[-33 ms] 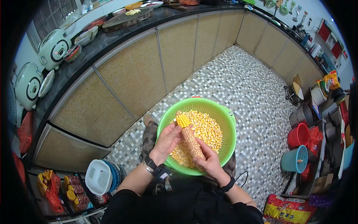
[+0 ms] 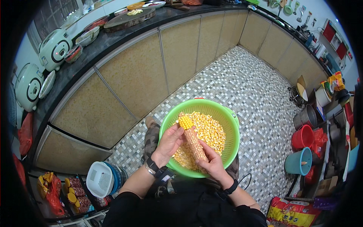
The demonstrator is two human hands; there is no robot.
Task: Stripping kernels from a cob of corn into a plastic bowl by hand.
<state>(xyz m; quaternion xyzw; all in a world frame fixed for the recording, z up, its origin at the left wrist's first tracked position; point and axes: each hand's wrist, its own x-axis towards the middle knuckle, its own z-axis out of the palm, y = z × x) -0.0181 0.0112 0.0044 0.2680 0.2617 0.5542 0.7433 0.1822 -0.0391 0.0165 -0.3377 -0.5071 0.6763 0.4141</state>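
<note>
A corn cob (image 2: 194, 142) is held slanted over a green plastic colander basket (image 2: 233, 138). Yellow kernels remain only around the cob's far tip; the rest of its length is bare and pinkish. My left hand (image 2: 169, 143) grips it just below the kernels, thumb laid close to them. Around the near end, my right hand (image 2: 214, 163) is closed with thumb and fingers. Beneath the cob, loose corn kernels (image 2: 210, 130) fill the bottom of the basket, which rests on my lap between my legs.
Tan cabinets under a dark counter (image 2: 124, 28) curve along the left and back. Stacked plastic baskets (image 2: 100, 178) stand at my left. On the right are a red bucket (image 2: 302, 136), a blue bucket (image 2: 298, 161) and a shelf. Mosaic tile floor (image 2: 261, 102) lies ahead.
</note>
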